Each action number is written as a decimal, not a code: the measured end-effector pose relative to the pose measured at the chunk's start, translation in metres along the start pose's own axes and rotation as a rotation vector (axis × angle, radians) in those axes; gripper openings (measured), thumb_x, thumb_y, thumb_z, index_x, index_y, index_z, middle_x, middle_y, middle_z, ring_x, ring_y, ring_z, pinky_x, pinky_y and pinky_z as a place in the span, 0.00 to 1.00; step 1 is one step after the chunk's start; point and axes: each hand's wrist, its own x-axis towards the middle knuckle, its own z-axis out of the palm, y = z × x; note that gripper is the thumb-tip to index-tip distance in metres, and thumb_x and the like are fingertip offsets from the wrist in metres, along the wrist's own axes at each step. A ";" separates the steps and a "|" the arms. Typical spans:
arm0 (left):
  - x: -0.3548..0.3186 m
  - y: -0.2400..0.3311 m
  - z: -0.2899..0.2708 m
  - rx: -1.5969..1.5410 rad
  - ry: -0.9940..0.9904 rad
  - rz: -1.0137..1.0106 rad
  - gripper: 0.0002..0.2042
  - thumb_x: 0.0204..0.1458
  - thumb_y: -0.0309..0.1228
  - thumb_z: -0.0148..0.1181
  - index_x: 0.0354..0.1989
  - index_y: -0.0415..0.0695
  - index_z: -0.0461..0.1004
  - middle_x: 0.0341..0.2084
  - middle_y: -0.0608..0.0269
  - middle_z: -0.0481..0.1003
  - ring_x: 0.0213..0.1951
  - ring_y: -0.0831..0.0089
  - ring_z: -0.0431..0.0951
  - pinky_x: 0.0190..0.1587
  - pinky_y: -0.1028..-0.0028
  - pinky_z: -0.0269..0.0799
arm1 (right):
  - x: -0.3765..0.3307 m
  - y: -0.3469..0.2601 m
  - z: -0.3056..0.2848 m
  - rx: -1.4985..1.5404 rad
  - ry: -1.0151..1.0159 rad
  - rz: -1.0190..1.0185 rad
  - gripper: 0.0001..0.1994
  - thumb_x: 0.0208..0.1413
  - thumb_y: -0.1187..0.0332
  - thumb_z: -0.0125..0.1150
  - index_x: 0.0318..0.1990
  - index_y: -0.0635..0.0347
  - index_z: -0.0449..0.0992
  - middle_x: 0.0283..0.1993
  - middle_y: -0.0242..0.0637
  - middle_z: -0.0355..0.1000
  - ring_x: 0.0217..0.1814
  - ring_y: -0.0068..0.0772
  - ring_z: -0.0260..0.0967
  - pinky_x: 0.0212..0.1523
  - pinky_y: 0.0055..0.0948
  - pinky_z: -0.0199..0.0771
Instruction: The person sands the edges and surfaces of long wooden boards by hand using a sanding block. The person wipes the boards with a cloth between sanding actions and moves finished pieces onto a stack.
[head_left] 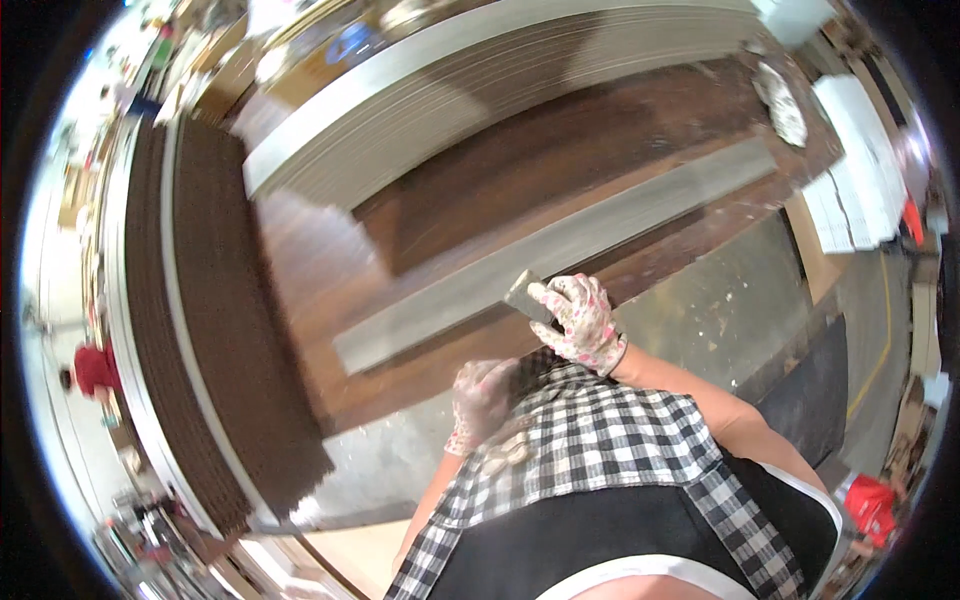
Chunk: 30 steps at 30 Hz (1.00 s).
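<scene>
White-trimmed top (580, 535), spotted-gloved hands (582, 315) (stubby grey block (521, 296) in right), flat plank (550, 258).

No words, labels, numbers or signs could be read. On the white cloth gloves (588, 318), only a pink printed pattern was shown; on the long, flat grey strip (560, 252), no lettering could be made out, its surface being blurred.
</scene>
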 end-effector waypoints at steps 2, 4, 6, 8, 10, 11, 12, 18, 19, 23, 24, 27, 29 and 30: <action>-0.017 -0.003 -0.001 -0.010 0.061 -0.044 0.17 0.42 0.18 0.57 0.42 0.44 0.79 0.38 0.57 0.79 0.41 0.55 0.77 0.45 0.59 0.72 | 0.009 -0.020 0.004 -0.027 -0.077 -0.033 0.29 0.39 0.66 0.73 0.54 0.53 0.74 0.45 0.38 0.69 0.46 0.44 0.66 0.44 0.44 0.64; -0.028 0.005 -0.006 -0.024 0.090 -0.072 0.17 0.41 0.18 0.57 0.42 0.44 0.79 0.38 0.57 0.79 0.41 0.54 0.77 0.45 0.59 0.72 | 0.019 -0.036 0.003 -0.017 -0.142 -0.102 0.28 0.41 0.65 0.71 0.54 0.54 0.74 0.44 0.38 0.69 0.45 0.44 0.66 0.44 0.43 0.63; -0.034 0.012 -0.010 -0.032 0.086 -0.106 0.18 0.41 0.18 0.58 0.43 0.44 0.79 0.40 0.57 0.79 0.43 0.55 0.76 0.46 0.59 0.72 | 0.028 -0.052 0.008 -0.019 -0.161 -0.144 0.26 0.44 0.63 0.69 0.54 0.54 0.74 0.43 0.39 0.69 0.45 0.44 0.66 0.45 0.43 0.63; -0.035 0.020 -0.014 -0.018 0.076 -0.107 0.18 0.41 0.18 0.59 0.44 0.44 0.78 0.41 0.57 0.78 0.44 0.55 0.75 0.47 0.59 0.72 | 0.044 -0.068 0.011 0.009 -0.173 -0.210 0.27 0.45 0.64 0.69 0.55 0.54 0.73 0.43 0.40 0.70 0.45 0.45 0.67 0.44 0.44 0.65; -0.036 0.022 -0.016 0.016 0.049 -0.120 0.19 0.40 0.18 0.58 0.44 0.44 0.77 0.42 0.57 0.78 0.45 0.55 0.75 0.49 0.59 0.71 | 0.066 -0.079 0.023 0.044 -0.166 -0.275 0.26 0.45 0.65 0.68 0.55 0.54 0.72 0.41 0.40 0.71 0.43 0.44 0.69 0.41 0.44 0.66; -0.038 0.023 -0.014 0.019 0.049 -0.122 0.19 0.40 0.18 0.58 0.44 0.44 0.77 0.42 0.57 0.78 0.45 0.55 0.75 0.49 0.59 0.71 | 0.074 -0.082 0.031 0.056 -0.176 -0.308 0.26 0.45 0.65 0.68 0.55 0.54 0.72 0.40 0.39 0.71 0.41 0.44 0.70 0.39 0.43 0.67; -0.039 0.024 -0.010 0.024 0.042 -0.132 0.19 0.40 0.18 0.58 0.44 0.44 0.77 0.42 0.57 0.78 0.45 0.55 0.75 0.48 0.59 0.71 | 0.080 -0.084 0.034 0.083 -0.106 -0.352 0.24 0.45 0.66 0.68 0.53 0.54 0.74 0.38 0.38 0.71 0.39 0.43 0.70 0.36 0.43 0.67; -0.030 0.020 -0.007 0.042 0.074 -0.089 0.18 0.42 0.19 0.59 0.44 0.45 0.77 0.38 0.58 0.78 0.41 0.55 0.76 0.45 0.58 0.71 | 0.055 -0.047 0.018 0.009 -0.119 -0.378 0.21 0.44 0.67 0.67 0.50 0.54 0.77 0.36 0.39 0.72 0.35 0.44 0.69 0.34 0.44 0.67; -0.030 0.017 -0.007 0.047 0.101 -0.084 0.18 0.42 0.19 0.59 0.45 0.46 0.77 0.37 0.59 0.78 0.40 0.55 0.76 0.44 0.58 0.71 | 0.046 -0.035 0.008 -0.004 -0.118 -0.367 0.21 0.43 0.66 0.68 0.49 0.54 0.77 0.36 0.40 0.72 0.34 0.45 0.70 0.34 0.45 0.68; -0.048 -0.010 -0.015 -0.011 0.241 -0.077 0.19 0.42 0.19 0.60 0.45 0.49 0.78 0.36 0.63 0.79 0.38 0.58 0.77 0.42 0.61 0.73 | -0.002 0.028 -0.040 -0.152 -0.167 -0.210 0.24 0.44 0.65 0.70 0.51 0.59 0.75 0.43 0.45 0.74 0.45 0.46 0.72 0.45 0.42 0.73; -0.055 -0.016 -0.021 0.009 0.206 -0.102 0.18 0.43 0.19 0.59 0.44 0.48 0.79 0.37 0.63 0.79 0.39 0.60 0.78 0.42 0.61 0.73 | -0.019 0.043 -0.050 -0.211 -0.132 -0.095 0.24 0.45 0.67 0.69 0.52 0.59 0.75 0.45 0.45 0.74 0.47 0.45 0.72 0.48 0.42 0.72; -0.080 -0.035 -0.034 -0.044 0.175 -0.095 0.18 0.43 0.18 0.58 0.44 0.47 0.79 0.40 0.63 0.80 0.40 0.60 0.78 0.43 0.62 0.74 | -0.044 0.040 -0.054 -0.149 0.008 0.304 0.23 0.48 0.71 0.66 0.54 0.60 0.73 0.49 0.46 0.72 0.50 0.47 0.70 0.53 0.42 0.71; -0.086 -0.037 -0.042 -0.047 0.160 -0.120 0.18 0.42 0.18 0.58 0.44 0.47 0.79 0.41 0.63 0.80 0.41 0.60 0.78 0.45 0.62 0.74 | -0.013 0.024 -0.037 -0.132 0.026 0.224 0.23 0.46 0.71 0.68 0.53 0.59 0.74 0.45 0.46 0.72 0.49 0.52 0.69 0.54 0.43 0.71; -0.085 -0.034 -0.042 -0.038 0.154 -0.130 0.19 0.42 0.18 0.58 0.44 0.47 0.79 0.40 0.63 0.80 0.41 0.60 0.78 0.46 0.62 0.73 | 0.009 0.019 -0.031 -0.134 -0.025 0.211 0.23 0.47 0.68 0.69 0.54 0.59 0.74 0.46 0.45 0.73 0.49 0.52 0.70 0.54 0.43 0.70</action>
